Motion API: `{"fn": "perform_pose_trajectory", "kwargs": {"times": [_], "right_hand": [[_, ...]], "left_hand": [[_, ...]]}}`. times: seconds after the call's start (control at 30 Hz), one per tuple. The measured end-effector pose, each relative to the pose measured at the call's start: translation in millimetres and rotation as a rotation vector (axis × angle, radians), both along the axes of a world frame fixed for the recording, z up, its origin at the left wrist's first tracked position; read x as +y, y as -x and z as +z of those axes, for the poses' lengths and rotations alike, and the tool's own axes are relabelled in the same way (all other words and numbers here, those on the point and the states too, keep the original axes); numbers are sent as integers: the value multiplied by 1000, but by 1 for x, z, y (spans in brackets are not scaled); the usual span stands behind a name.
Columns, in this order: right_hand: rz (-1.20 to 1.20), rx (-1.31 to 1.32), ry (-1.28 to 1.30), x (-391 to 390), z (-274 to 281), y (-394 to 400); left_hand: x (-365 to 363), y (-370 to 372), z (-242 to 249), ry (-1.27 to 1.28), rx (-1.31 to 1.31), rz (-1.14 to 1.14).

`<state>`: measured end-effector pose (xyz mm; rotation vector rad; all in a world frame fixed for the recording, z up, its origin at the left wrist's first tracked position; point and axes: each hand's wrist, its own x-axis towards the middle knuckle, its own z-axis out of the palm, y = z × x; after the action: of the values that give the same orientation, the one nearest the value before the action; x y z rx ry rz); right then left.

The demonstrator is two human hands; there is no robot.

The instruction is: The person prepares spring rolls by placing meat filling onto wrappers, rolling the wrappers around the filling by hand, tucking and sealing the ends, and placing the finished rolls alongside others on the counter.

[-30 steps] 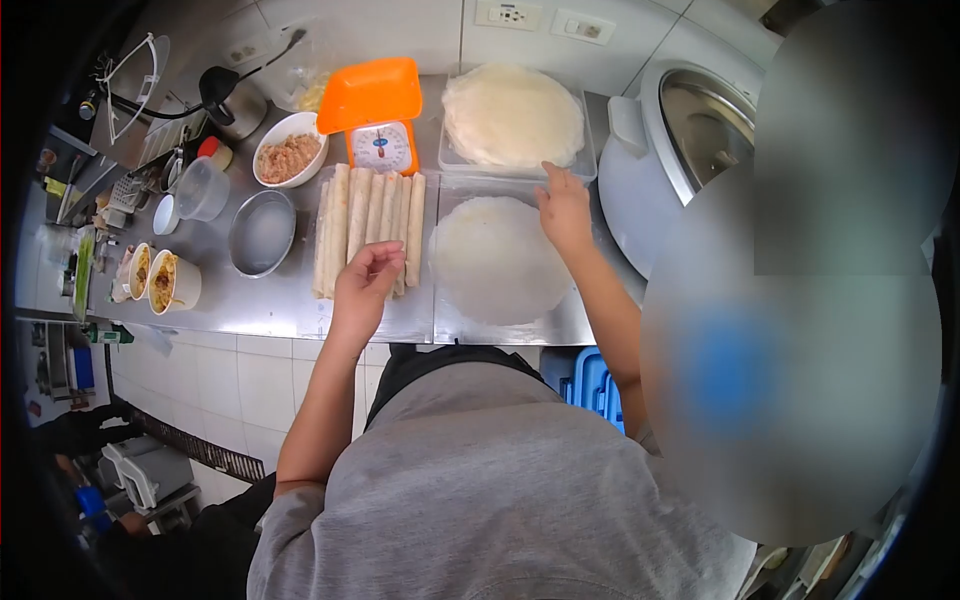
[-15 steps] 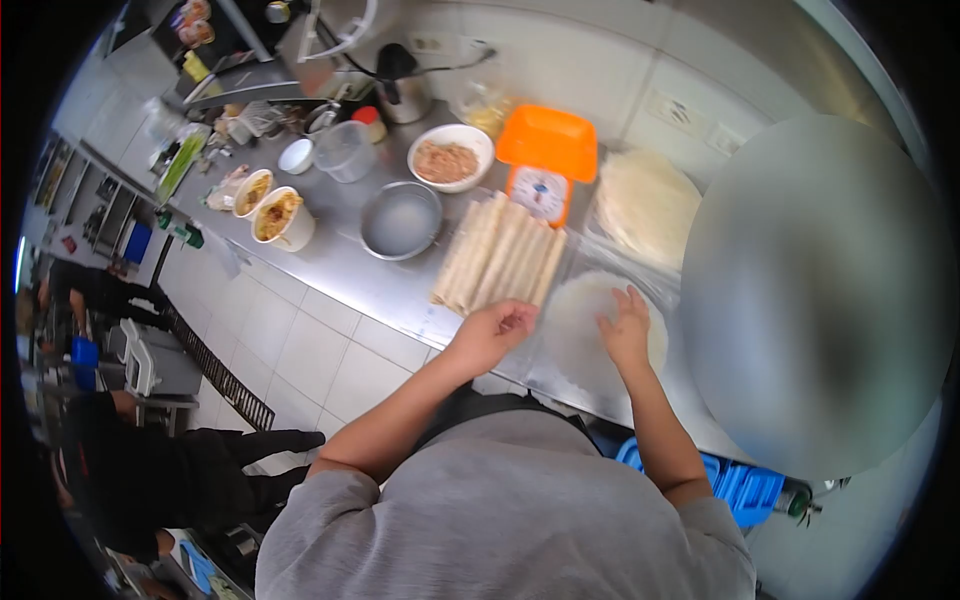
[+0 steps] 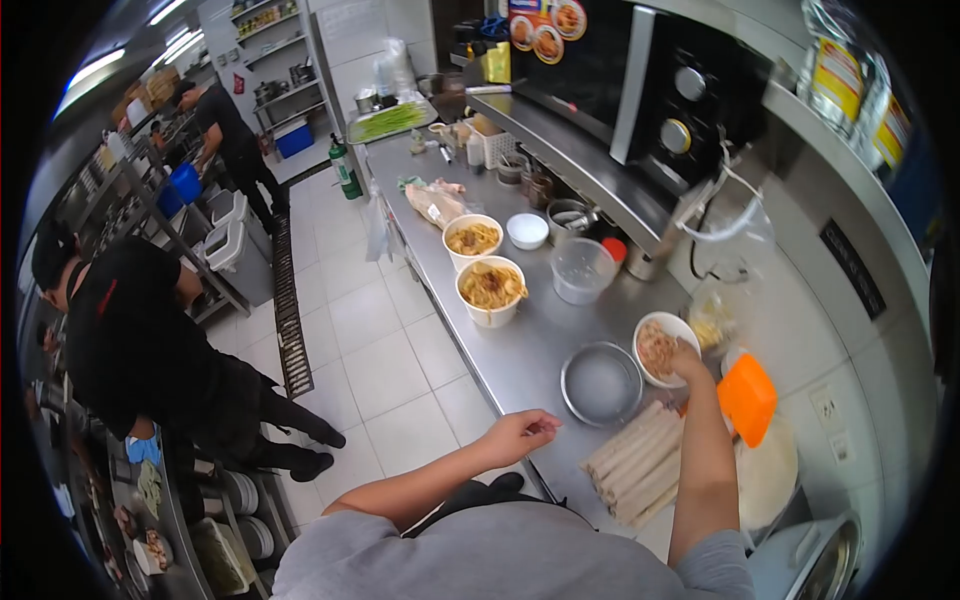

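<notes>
My right hand (image 3: pixel 685 362) reaches into a white bowl (image 3: pixel 641 352) of pinkish minced filling (image 3: pixel 656 346); its fingers are bent together into the filling, and their tips are hidden. My left hand (image 3: pixel 522 437) hovers over the counter's front edge, fingers loosely curled and thumb apart, with nothing seen in it. Between the hands stands a round metal pan (image 3: pixel 602 384) with cloudy liquid. Several pale rolled wrappers (image 3: pixel 635 465) lie side by side below the pan, partly covered by my right forearm. Behind that arm are an orange scale tray (image 3: pixel 748 400) and a stack of round wrapper sheets (image 3: pixel 768 470).
Two tubs of noodles (image 3: pixel 490 290), a small white bowl (image 3: pixel 527 231) and a clear plastic container (image 3: pixel 583 270) stand farther along the steel counter (image 3: pixel 520 360). A microwave (image 3: pixel 640 80) sits on a shelf above. At left, a person in black (image 3: pixel 150 340) stands across the tiled aisle.
My right hand has left the round sheet on the counter and gone into the bowl of filling. My left hand has moved away from the rolls. The view has swung left.
</notes>
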<state>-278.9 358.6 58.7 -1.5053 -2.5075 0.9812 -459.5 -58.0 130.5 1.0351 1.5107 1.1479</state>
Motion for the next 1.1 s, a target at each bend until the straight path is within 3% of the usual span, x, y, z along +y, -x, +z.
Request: {"fn": "perform_pose_trajectory", "kwargs": {"times": [0.07, 0.17, 0.3, 0.53, 0.57, 0.6, 0.63, 0.67, 0.7, 0.73, 0.77, 0.8, 0.97, 1.07, 1.1], "right_hand": [[124, -44, 55, -27, 18, 8], [-22, -273, -239, -15, -16, 18], [-15, -336, -150, -20, 4, 22], [88, -121, -373, 36, -76, -5], [89, -170, -406, 35, -74, -5], [104, -211, -327, 10, -34, 9], [124, -208, -440, 11, -36, 9], [247, -389, -434, 22, -37, 7], [405, -469, -338, 30, -31, 5], [451, -570, -169, 22, -6, 12], [358, -562, 35, 19, 0, 10], [350, -449, 31, 6, 0, 9], [7, -344, -498, -14, -46, 10], [136, -338, -467, 7, -51, 7], [77, -301, -375, 10, -43, 8]], "left_hand": [[-6, 21, -6, 75, -19, 51], [-4, 42, -22, 71, -36, 83], [9, 54, -19, 80, -28, 92], [29, 60, -42, 15, -87, 78], [29, 62, -47, 21, -61, 67], [30, 60, -51, 29, -46, 30], [30, 60, -46, -1, -70, 56], [26, 64, -42, -20, -102, 75], [24, 71, -52, -50, -29, 50], [19, 69, -42, 11, -154, 112], [16, 71, -40, 39, -182, 142], [14, 72, -35, 69, -209, 165], [13, 69, -37, 104, -250, 196], [16, 66, -36, 99, -259, 166], [16, 67, -34, 94, -252, 165]]}}
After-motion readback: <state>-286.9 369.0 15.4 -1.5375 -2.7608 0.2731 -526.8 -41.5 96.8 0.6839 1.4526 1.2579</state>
